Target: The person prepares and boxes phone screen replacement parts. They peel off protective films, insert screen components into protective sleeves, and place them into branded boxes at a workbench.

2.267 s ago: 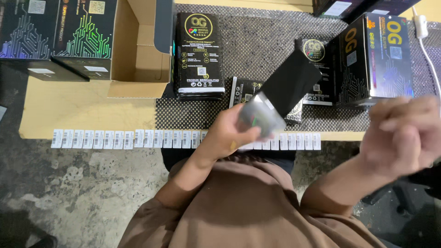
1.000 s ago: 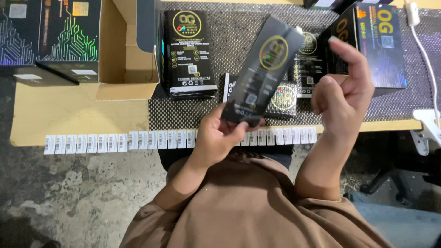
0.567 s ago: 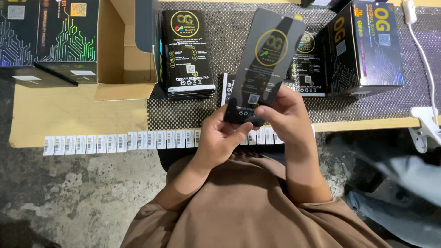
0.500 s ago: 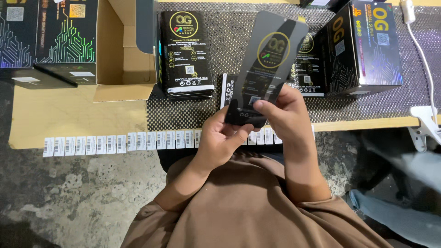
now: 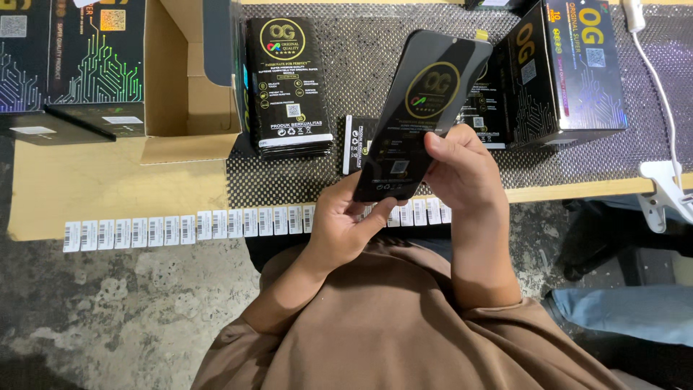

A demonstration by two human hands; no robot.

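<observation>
a flat black sleeve (image 5: 422, 108) is being gripped at its lower end by the left hand (image 5: 346, 227) and right hand (image 5: 462, 170), above the table edge (image 5: 577, 189). its bottom corner is being hidden by fingers, while a small black packet (image 5: 355, 143) behind is being half covered. open floor (image 5: 130, 318) is being left beneath the label strip (image 5: 180, 230).

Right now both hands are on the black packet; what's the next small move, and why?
Probably lower the black packet onto the stack of packets: both the left hand and right hand pinch its lower end, holding it tilted above the mesh mat.
</observation>
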